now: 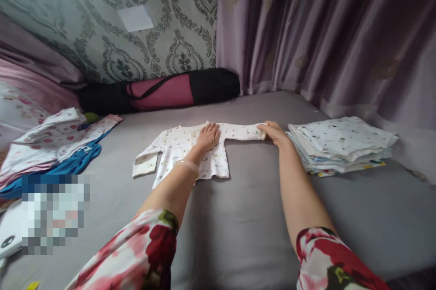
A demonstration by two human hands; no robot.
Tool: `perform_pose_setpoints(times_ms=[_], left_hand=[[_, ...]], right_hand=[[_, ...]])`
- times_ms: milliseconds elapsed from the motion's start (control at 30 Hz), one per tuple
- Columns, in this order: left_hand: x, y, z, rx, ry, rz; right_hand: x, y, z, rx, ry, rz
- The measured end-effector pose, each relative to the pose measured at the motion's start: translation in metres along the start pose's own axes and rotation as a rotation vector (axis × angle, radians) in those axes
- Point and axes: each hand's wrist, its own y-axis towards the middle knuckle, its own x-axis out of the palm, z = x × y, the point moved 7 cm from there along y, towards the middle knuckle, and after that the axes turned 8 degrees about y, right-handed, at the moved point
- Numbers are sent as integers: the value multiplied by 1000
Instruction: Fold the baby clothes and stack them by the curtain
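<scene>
A small white long-sleeved baby shirt (173, 147) with a fine print lies spread on a grey sheet. My left hand (208, 137) rests flat on its upper chest near the right shoulder, fingers stretched out. At the right, my right hand (272, 133) grips the cuff of one sleeve, which is drawn out straight to the side. The other sleeve bends down on the left, its cuff on the sheet. My left forearm covers part of the shirt's lower front.
A stack of folded baby clothes (344, 144) sits at the right. Loose garments (64, 135) lie heaped at the left, with a white object (17, 222) nearer me, partly blurred out. Along the wall rests a black and maroon long bag (163, 92). Purple curtains (289, 31) hang behind.
</scene>
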Motion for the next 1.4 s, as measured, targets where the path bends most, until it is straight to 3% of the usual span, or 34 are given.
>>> perform_pose_setpoints(times_ms=[133, 333, 567, 667, 867, 1033, 1100, 1200, 1300, 1400], left_hand=[[2, 10, -10, -31, -56, -3], [-1, 15, -7, -45, -40, -7], [-2, 1, 8, -94, 65, -72], [-3, 0, 9, -91, 85, -76], [-12, -4, 13, -40, 141, 68], [-39, -16, 26, 29, 196, 150], [-51, -32, 36, 81, 167, 142], [-60, -72, 63, 251, 12, 71], [-55, -118, 91, 399, -97, -74], [-51, -147, 100, 349, -58, -87]], right_hand=[[14, -1, -5, -118, 11, 113], [4, -8, -25, -446, -383, 273], [-3, -12, -8, -348, -712, 234], [-3, -11, -5, -370, -801, 260], [-3, -8, -2, -377, -891, 323], [1, -21, -23, -488, -807, 436], [15, -28, -36, -602, -724, 369], [58, -36, -48, -720, -587, -32], [99, -48, -44, -748, -503, -384], [119, -55, -34, -805, -565, -488]])
